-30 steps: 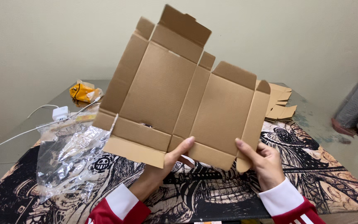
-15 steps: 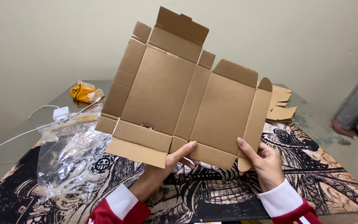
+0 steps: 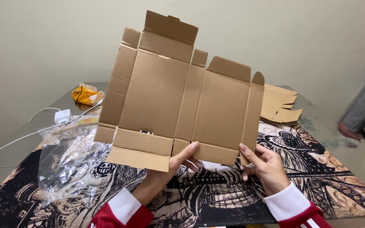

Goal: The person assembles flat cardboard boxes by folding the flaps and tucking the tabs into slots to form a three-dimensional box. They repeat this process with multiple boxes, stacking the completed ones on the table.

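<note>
Between both hands, cardboard blank (image 3: 178,95) slightly higher.

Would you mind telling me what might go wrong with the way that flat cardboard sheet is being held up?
The flat cardboard blank is pinched only along its bottom edge by the left hand and right hand, so it may flop or crease off its score lines. The clear plastic bag and white cable lie close by, so a lowered flap might snag them.

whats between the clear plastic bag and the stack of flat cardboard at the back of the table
In the head view, the flat unfolded brown cardboard box blank, held up by both hands, fills the stretch between the clear plastic bag and the stack of flat cardboard pieces.
</note>
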